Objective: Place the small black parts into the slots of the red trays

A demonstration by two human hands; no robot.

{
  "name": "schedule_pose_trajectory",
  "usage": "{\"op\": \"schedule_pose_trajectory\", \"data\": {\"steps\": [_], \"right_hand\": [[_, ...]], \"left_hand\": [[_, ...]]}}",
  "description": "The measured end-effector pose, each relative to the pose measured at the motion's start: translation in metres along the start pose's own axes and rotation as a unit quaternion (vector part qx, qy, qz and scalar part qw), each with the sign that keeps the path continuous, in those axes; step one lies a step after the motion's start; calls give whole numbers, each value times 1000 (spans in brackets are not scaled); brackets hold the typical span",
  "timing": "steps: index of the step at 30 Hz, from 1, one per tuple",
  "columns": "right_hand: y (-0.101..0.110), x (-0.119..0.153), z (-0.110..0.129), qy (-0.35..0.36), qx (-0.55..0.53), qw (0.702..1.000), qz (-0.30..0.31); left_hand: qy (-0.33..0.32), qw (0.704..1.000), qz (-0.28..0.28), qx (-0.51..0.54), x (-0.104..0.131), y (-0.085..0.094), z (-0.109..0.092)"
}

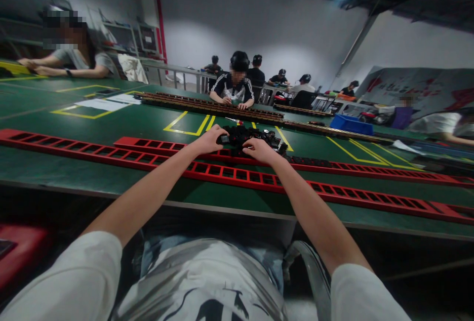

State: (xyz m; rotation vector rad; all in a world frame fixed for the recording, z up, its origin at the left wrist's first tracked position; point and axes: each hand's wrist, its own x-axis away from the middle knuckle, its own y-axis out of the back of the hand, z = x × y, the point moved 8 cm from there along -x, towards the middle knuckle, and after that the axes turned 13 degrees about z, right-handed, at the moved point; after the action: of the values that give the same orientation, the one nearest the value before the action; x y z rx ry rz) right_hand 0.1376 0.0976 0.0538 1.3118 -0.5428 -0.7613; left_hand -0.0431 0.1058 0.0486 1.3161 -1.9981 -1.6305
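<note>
A cluster of small black parts (237,136) lies on the green table, at the far side of two long red slotted strips. My left hand (213,140) closes its thumb and fingers on a small black block (224,139) at the cluster's left end. At the near right side of the cluster is my right hand (259,150), its thumb and fingertips pressed together; what they hold, if anything, is too small to name. The nearer red strip (237,175) runs beneath my forearms. More black pieces sit in the farther red strip (355,169), to the right.
Long brown strips (207,107) cross the table behind the parts, with a small red and white item (234,121) before them. A blue bin (351,125) stands at the right, papers (101,104) lie at the left. A person (233,86) sits opposite; others are around.
</note>
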Motion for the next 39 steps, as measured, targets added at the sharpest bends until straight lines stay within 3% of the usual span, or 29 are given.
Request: {"op": "schedule_pose_trajectory", "data": {"steps": [28, 34, 39], "right_hand": [[-1, -1, -1, -8, -3, 1000, 8], [-1, -1, -1, 3, 0, 1000, 3], [-1, -1, -1, 2, -4, 1000, 2]], "left_hand": [[-36, 999, 19, 13, 0, -1, -7], [-14, 999, 2, 38, 0, 1, -4], [-31, 999, -20, 35, 1, 5, -7]]}}
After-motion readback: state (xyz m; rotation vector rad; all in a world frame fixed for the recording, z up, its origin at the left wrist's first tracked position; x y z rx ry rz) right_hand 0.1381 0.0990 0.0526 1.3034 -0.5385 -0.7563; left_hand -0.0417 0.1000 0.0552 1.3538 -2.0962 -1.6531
